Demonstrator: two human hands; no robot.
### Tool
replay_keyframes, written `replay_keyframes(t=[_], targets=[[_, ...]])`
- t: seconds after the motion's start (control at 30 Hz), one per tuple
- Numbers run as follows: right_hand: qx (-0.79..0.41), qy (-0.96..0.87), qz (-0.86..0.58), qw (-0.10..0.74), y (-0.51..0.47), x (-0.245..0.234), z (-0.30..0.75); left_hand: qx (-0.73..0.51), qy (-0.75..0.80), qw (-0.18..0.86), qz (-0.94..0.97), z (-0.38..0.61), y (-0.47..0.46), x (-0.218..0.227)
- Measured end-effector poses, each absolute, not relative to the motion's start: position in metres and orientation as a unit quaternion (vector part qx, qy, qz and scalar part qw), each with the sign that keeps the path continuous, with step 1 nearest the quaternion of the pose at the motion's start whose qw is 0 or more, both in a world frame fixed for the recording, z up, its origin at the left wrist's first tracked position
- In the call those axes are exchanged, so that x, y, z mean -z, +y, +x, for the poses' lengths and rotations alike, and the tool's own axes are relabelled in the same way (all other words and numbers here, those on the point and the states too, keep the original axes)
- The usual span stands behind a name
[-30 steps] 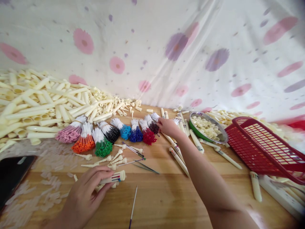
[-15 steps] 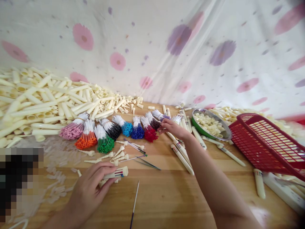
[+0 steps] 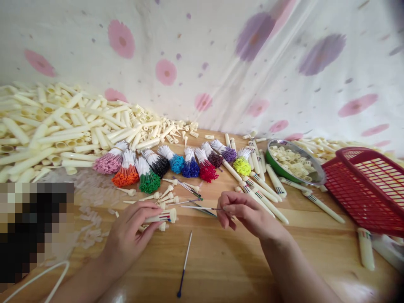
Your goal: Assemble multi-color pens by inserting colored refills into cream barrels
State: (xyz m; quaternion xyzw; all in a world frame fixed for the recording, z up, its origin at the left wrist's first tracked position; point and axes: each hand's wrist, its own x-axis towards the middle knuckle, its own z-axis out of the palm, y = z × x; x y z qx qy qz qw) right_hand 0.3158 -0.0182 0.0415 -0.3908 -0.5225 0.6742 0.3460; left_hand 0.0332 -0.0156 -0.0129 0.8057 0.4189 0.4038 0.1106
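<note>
My left hand [image 3: 132,231] is closed around a cream multicolour pen barrel [image 3: 162,216], lying nearly level. Coloured refill ends show through the slots near its wide right end. My right hand [image 3: 249,215] pinches a thin pen refill [image 3: 202,207], its white tip pointing left toward the barrel and its dark end at the fingertips. The two hands are apart. Below them a white-and-purple refill [image 3: 185,265] lies on the wooden table [image 3: 221,261]. Cream cone-shaped pieces [image 3: 168,193] and several loose refills [image 3: 187,188] lie just beyond my left hand.
Bundled refills in several colours, such as green [image 3: 149,179] and yellow [image 3: 243,163], form a row. Cream pen barrels [image 3: 63,122] pile up at left. Pens [image 3: 261,202], a green-sided bowl [image 3: 274,162] of slotted pieces and a red basket [image 3: 356,198] stand at right.
My right hand has come back from the refill bundles toward me and now holds a refill. My left hand keeps its hold on the pen barrel. The view has shifted slightly.
</note>
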Motion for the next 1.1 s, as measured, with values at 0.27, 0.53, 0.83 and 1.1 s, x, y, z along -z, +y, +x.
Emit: replay_keyframes(t=[0.27, 0.53, 0.83, 1.1], targets=[[-0.739, -0.457, -0.353, 0.345, -0.013, -0.029, 0.302, -0.412, 0.397, 0.084, 0.816, 0.036, -0.017, 0.009], [-0.770, -0.414, -0.347, 0.340, -0.015, -0.024, 0.287, -0.420, 0.393, 0.079, 0.814, 0.039, -0.019, 0.008], [-0.759, -0.464, -0.352, 0.292, -0.020, -0.023, 0.268, -0.420, 0.376, 0.079, 0.822, 0.043, -0.020, 0.003], [-0.365, -0.716, -0.458, 0.380, -0.035, -0.015, 0.246, -0.411, 0.375, 0.101, 0.825, 0.046, -0.022, 0.008]])
